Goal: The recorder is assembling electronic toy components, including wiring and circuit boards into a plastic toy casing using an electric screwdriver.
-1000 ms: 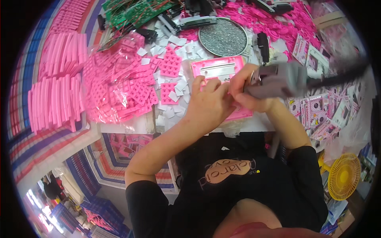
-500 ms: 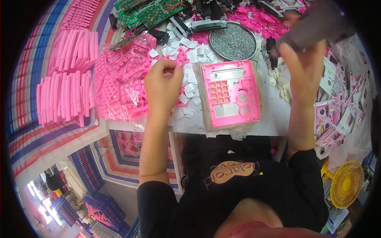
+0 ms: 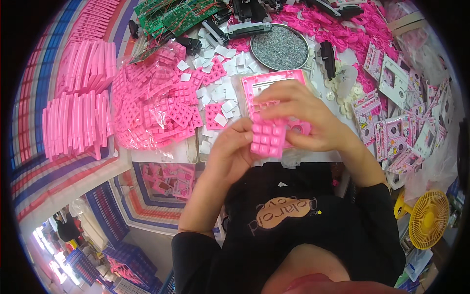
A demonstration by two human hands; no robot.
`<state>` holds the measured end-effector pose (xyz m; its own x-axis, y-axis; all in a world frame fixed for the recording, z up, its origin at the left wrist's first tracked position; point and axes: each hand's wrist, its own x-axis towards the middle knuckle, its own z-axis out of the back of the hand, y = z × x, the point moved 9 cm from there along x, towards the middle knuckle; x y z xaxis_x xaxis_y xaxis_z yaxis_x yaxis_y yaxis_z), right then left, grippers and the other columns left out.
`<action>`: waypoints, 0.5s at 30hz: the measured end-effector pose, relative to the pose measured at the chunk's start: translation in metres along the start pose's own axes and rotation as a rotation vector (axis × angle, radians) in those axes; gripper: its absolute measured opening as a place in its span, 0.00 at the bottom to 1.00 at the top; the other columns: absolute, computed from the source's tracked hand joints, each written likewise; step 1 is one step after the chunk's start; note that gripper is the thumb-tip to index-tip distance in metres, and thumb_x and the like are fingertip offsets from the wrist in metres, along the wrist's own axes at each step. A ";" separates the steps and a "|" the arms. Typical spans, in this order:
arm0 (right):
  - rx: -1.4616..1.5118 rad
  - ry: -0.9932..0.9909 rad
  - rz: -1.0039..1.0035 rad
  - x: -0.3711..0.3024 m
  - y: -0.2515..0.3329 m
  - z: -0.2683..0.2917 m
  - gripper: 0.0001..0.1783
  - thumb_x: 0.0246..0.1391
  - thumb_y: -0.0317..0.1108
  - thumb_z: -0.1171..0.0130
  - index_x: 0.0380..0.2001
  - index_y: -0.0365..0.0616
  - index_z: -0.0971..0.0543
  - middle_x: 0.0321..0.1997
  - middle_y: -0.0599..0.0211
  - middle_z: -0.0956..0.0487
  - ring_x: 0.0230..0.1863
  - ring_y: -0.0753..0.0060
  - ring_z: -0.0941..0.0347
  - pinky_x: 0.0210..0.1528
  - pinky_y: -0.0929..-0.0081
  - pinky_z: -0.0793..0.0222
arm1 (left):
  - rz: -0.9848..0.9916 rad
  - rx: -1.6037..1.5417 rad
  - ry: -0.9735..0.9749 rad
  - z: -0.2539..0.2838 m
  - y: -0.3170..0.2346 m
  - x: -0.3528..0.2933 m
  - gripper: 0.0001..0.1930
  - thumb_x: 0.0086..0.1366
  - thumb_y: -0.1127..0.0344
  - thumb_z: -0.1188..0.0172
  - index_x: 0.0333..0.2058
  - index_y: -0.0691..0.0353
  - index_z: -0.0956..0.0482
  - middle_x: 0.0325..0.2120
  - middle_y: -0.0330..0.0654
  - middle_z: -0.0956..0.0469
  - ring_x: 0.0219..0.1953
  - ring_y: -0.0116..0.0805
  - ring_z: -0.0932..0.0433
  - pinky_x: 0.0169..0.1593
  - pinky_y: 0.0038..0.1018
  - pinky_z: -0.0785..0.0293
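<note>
Your hands are together at the centre of the frame. Your left hand (image 3: 227, 152) pinches the left edge of a pink keypad (image 3: 268, 140), a squarish pad of glossy, rounded, raised keys tilted towards you. Your right hand (image 3: 308, 115) arches in from the right, its thumb at the keypad's right edge and its fingers curled above; whether it grips too, you cannot tell from here. Beneath and behind lies a pink case (image 3: 274, 76), smooth hard plastic, partly hidden by your hands.

Just left of centre, small matte white squares (image 3: 228, 106) lie scattered; beyond them, a crinkled clear bag (image 3: 154, 98) bulges with more pink keypads. At far left, long, slightly curved pink strips (image 3: 76, 125) stand in ribbed rows on a striped sheet (image 3: 36, 181).

At top centre, a round metal tray (image 3: 281, 70) brims with tiny grey metal pieces, with flat green circuit boards (image 3: 181, 19) to its upper left. At right, flat printed panels (image 3: 391, 134) lie in a loose heap above a yellow round-grilled fan (image 3: 429, 220) at lower right.
</note>
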<state>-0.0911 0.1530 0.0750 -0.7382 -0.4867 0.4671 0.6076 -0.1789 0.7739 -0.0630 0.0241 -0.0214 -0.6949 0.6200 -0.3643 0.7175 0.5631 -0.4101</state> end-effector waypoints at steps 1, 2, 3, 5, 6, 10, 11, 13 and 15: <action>0.078 0.036 0.038 0.001 -0.001 -0.005 0.16 0.47 0.22 0.34 0.42 0.44 0.18 0.47 0.61 0.18 0.53 0.52 0.26 0.56 0.59 0.31 | 0.063 -0.051 0.108 -0.008 0.010 -0.002 0.15 0.70 0.65 0.43 0.51 0.67 0.27 0.48 0.49 0.22 0.47 0.39 0.19 0.51 0.37 0.18; 0.192 0.102 -0.003 -0.001 -0.002 -0.008 0.17 0.47 0.24 0.33 0.43 0.44 0.18 0.44 0.62 0.18 0.48 0.54 0.25 0.52 0.60 0.30 | 0.125 0.025 0.091 -0.003 0.020 -0.006 0.15 0.70 0.64 0.43 0.51 0.67 0.27 0.48 0.49 0.22 0.48 0.39 0.19 0.51 0.37 0.18; 0.306 0.168 -0.044 -0.005 0.000 -0.007 0.19 0.47 0.26 0.32 0.45 0.43 0.18 0.41 0.63 0.18 0.43 0.56 0.24 0.48 0.62 0.29 | 0.187 0.101 0.072 0.003 0.030 -0.011 0.16 0.71 0.64 0.43 0.52 0.67 0.27 0.48 0.48 0.22 0.48 0.39 0.19 0.51 0.36 0.18; 0.293 0.271 -0.089 -0.004 0.004 -0.005 0.20 0.48 0.29 0.31 0.46 0.43 0.18 0.37 0.65 0.18 0.36 0.59 0.23 0.42 0.64 0.28 | 0.171 0.307 -0.025 0.003 0.020 -0.022 0.14 0.71 0.67 0.43 0.51 0.66 0.26 0.46 0.45 0.22 0.45 0.33 0.20 0.48 0.28 0.21; 0.161 0.306 -0.092 0.000 0.006 -0.001 0.19 0.49 0.31 0.31 0.46 0.44 0.18 0.34 0.65 0.18 0.33 0.59 0.23 0.39 0.63 0.28 | 0.000 0.500 -0.117 0.019 0.002 -0.022 0.13 0.70 0.69 0.43 0.50 0.67 0.26 0.46 0.44 0.22 0.44 0.31 0.21 0.46 0.25 0.22; -0.232 0.483 -0.175 -0.001 -0.033 -0.022 0.15 0.52 0.35 0.34 0.42 0.44 0.19 0.29 0.61 0.19 0.31 0.55 0.23 0.35 0.59 0.28 | -0.421 0.947 -0.289 0.035 -0.045 -0.028 0.10 0.70 0.73 0.43 0.49 0.67 0.24 0.44 0.41 0.21 0.41 0.25 0.24 0.41 0.21 0.26; -0.278 0.509 -0.224 0.005 -0.045 -0.025 0.14 0.52 0.36 0.34 0.40 0.43 0.20 0.29 0.60 0.20 0.31 0.54 0.23 0.35 0.59 0.28 | -0.459 0.979 -0.291 0.033 -0.049 -0.027 0.10 0.71 0.72 0.43 0.49 0.67 0.24 0.43 0.41 0.21 0.40 0.25 0.24 0.40 0.22 0.27; -0.367 0.560 -0.319 0.020 -0.070 -0.030 0.13 0.52 0.37 0.35 0.37 0.42 0.21 0.28 0.59 0.21 0.33 0.52 0.22 0.36 0.58 0.28 | -0.467 0.983 -0.269 0.026 -0.052 -0.025 0.09 0.70 0.73 0.43 0.47 0.67 0.23 0.43 0.41 0.20 0.40 0.24 0.24 0.40 0.21 0.27; -0.394 0.555 -0.309 0.030 -0.083 -0.032 0.12 0.51 0.36 0.35 0.35 0.41 0.22 0.27 0.59 0.21 0.33 0.51 0.22 0.36 0.57 0.28 | -0.468 0.985 -0.262 0.025 -0.054 -0.026 0.09 0.70 0.73 0.43 0.47 0.67 0.23 0.42 0.41 0.20 0.40 0.24 0.24 0.40 0.21 0.27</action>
<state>-0.1540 0.1262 0.0112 -0.6993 -0.7061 -0.1115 0.5337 -0.6195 0.5756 -0.0846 -0.0359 -0.0108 -0.9580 0.2614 -0.1178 0.1114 -0.0391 -0.9930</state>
